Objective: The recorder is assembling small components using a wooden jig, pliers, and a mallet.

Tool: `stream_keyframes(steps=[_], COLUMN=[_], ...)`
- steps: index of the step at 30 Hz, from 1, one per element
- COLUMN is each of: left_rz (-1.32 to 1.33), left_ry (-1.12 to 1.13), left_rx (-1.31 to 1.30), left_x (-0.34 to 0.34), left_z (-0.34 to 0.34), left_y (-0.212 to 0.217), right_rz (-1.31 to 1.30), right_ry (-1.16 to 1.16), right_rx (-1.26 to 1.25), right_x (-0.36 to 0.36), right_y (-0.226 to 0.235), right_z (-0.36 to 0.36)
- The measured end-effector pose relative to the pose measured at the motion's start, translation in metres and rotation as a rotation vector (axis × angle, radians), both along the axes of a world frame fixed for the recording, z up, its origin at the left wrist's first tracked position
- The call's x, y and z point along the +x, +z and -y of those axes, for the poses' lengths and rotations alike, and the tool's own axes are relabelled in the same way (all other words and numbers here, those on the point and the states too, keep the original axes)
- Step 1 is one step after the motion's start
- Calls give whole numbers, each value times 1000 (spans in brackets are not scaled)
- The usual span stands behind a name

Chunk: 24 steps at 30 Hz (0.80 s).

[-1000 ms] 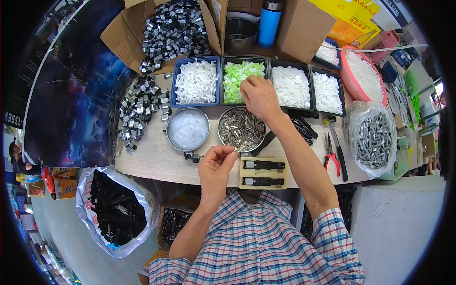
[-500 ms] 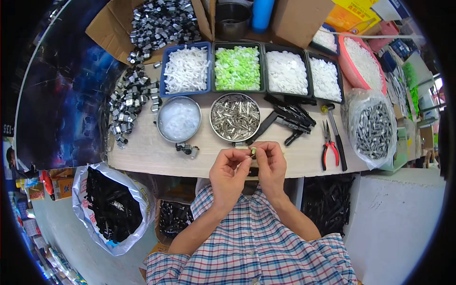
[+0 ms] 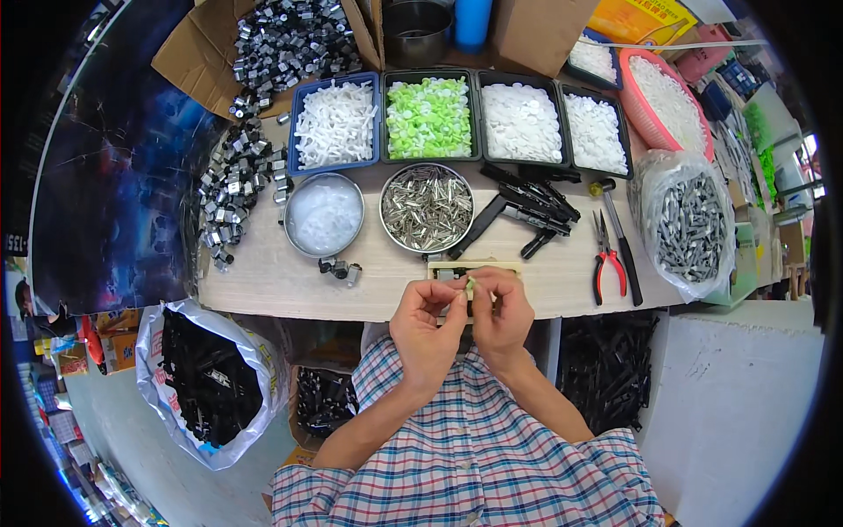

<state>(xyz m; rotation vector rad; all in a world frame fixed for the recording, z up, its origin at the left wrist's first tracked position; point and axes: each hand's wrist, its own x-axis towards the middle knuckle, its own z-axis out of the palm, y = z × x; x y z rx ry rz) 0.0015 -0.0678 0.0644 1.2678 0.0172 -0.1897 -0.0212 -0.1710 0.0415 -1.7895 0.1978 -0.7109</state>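
Bags first, far left: clear plastic bag of black parts point(image 3: 206, 386) on the floor below the bench edge. On the bench point(image 3: 281, 285), heap of small metal clips point(image 3: 233, 189) spilling from a cardboard box point(image 3: 198, 57). Next, blue tray of white pieces point(image 3: 335, 123), steel bowl with white contents point(image 3: 323, 213) in front of it, two loose clips point(image 3: 341, 270) just beside the bowl. Then tray of green caps point(image 3: 428, 116) with steel bowl of metal pins point(image 3: 427, 207) in front. My left hand point(image 3: 428, 323) is at the near bench edge, thumb and forefinger pinched on a small pale green piece point(image 3: 470, 285); my right hand point(image 3: 500, 316) meets it, fingertips pinched on the same piece, both hands touching. Piece sits between the fingertips, just in front of a small wooden jig point(image 3: 470, 267). Right of that: black tray of white discs point(image 3: 522, 121), another tray of white parts point(image 3: 595, 132), pile of black plastic parts point(image 3: 525, 204), red-handled pliers point(image 3: 606, 263), hammer point(image 3: 620, 248), pink basket point(image 3: 669, 98), clear bag of grey metal parts point(image 3: 689, 224).
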Motion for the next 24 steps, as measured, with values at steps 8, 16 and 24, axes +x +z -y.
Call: stream_keyframes(steps=[8, 16, 24], left_rz=[-216, -50, 835], left_ry=[-253, -267, -107], left_rx=[29, 247, 729], left_x=[-2, -14, 11], left_z=[-29, -28, -37], left_y=[-2, -9, -27], right_rz=[4, -13, -162], right_ry=[190, 288, 157], right_rx=[-340, -437, -699], right_x=[-31, -27, 19], right_y=[0, 0, -9], right_z=[22, 23, 35])
